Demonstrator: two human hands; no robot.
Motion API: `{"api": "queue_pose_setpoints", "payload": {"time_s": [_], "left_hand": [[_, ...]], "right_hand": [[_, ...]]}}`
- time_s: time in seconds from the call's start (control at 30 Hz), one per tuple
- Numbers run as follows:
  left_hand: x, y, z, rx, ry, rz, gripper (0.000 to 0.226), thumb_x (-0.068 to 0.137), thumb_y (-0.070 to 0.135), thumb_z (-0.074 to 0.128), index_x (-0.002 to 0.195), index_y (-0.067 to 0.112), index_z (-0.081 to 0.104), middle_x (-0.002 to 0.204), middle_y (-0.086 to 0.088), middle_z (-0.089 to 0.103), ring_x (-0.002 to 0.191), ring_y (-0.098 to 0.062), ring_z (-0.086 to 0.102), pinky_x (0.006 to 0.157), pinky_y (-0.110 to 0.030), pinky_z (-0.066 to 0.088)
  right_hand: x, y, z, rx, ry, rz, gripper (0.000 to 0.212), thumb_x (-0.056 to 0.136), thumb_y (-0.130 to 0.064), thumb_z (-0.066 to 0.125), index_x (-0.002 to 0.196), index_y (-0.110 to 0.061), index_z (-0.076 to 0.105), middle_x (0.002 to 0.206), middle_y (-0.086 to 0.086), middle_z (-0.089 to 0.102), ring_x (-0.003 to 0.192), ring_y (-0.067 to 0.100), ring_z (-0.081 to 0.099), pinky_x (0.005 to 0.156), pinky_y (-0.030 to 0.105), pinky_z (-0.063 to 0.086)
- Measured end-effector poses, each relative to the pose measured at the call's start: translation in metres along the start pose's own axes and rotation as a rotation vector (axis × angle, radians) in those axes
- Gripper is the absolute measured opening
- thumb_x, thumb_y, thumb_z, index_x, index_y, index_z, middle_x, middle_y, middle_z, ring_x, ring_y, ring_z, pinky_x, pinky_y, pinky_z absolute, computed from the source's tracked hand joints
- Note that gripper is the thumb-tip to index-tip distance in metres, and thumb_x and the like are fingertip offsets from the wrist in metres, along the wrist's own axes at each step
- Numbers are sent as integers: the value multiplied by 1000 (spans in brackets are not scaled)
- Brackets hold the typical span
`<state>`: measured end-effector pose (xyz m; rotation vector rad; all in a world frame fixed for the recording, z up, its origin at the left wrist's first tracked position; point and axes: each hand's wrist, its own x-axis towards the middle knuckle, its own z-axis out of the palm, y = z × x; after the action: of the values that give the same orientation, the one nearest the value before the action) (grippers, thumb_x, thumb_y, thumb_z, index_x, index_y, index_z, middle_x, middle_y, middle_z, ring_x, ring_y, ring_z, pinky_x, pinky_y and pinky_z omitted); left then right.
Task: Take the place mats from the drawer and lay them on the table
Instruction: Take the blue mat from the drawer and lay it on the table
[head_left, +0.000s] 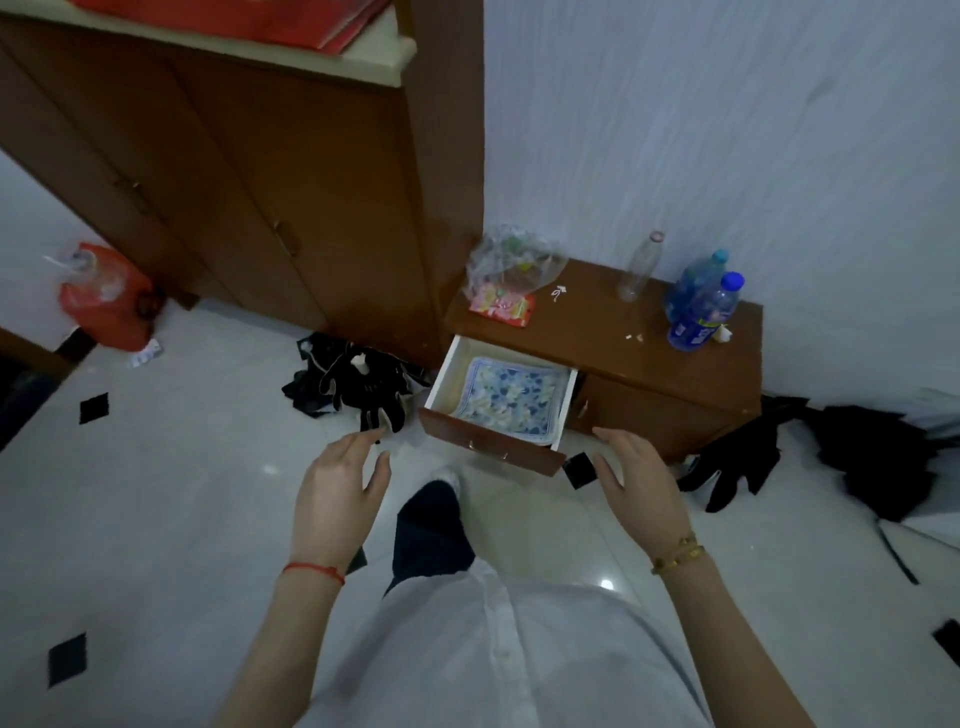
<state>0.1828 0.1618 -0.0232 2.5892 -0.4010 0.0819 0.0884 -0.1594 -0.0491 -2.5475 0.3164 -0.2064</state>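
1. The place mats (506, 397) lie flat inside the open drawer (493, 447) of a low brown cabinet (649, 358), just right of frame centre. They look like a small stack: the top one is roughly square, pale with a blue and white flower print and a blue border, and further edges peek out beneath it at the drawer's front right corner.
2. The drawer is pulled out toward the person; its inside walls are white and its front is brown wood with a small metal handle.
3. The left hand (337, 488) hovers at about 7 o'clock from the drawer, above the floor (182, 493), its grip wide with fingers spread and nothing in it. A red string circles that wrist.
4. The right hand (636, 478) hovers at about 4 o'clock from the drawer, near its front corner, its grip also wide and empty. Gold bracelets sit on that wrist.
5. On the cabinet's worktop stand a clear empty bottle (641, 267) and two blue bottles (701, 304) at the right, with a crumpled clear plastic bag (511, 262) and a pink packet (501, 306) at the left.
6. A tall brown wardrobe (291, 197) stands at 10 o'clock from the drawer, touching the cabinet's left side.
7. Dark clothing (358, 384) lies on the floor at 9 o'clock from the drawer.
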Motion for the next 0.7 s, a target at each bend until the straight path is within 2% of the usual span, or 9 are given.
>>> {"api": "queue_pose_setpoints", "payload": {"time_s": [0.1, 0.27, 0.43, 0.6, 0.7], "left_hand": [[61, -14, 15, -28, -60, 52, 27, 88, 11, 64, 116, 8, 66, 108, -10, 70, 97, -26, 67, 84, -36, 55], [174, -36, 32, -50, -196, 214, 30, 90, 17, 58, 118, 8, 64, 109, -10, 69, 96, -25, 65, 84, -40, 56], [256, -43, 64, -50, -259, 311, 30, 93, 20, 55, 119, 8, 63, 109, -8, 68, 99, -23, 64, 86, -40, 55], [293, -49, 142, -40, -372, 335, 28, 91, 11, 59, 118, 3, 63, 106, -13, 68, 96, -29, 65, 84, -40, 56], [303, -69, 201, -35, -437, 281, 29, 94, 18, 52, 119, 6, 61, 108, -11, 66, 98, -26, 62, 85, -38, 55]], "right_hand": [[34, 5, 21, -19, -9, 85, 26, 92, -16, 59, 118, -14, 60, 105, 7, 65, 98, 25, 60, 80, 36, 51], [106, 0, 38, -35, 42, 206, 29, 94, -17, 57, 122, -11, 58, 116, 6, 63, 108, 24, 57, 87, 26, 42], [164, 4, 54, -23, 107, 306, 26, 94, -16, 55, 119, -12, 59, 112, 7, 63, 103, 23, 56, 82, 25, 42], [202, 44, 100, -1, 102, 446, 27, 96, -18, 53, 122, -12, 57, 115, 9, 61, 107, 26, 55, 82, 37, 50], [214, 80, 144, 13, 66, 511, 30, 96, -18, 51, 125, -10, 55, 119, 9, 60, 110, 25, 53, 87, 36, 49]]}}
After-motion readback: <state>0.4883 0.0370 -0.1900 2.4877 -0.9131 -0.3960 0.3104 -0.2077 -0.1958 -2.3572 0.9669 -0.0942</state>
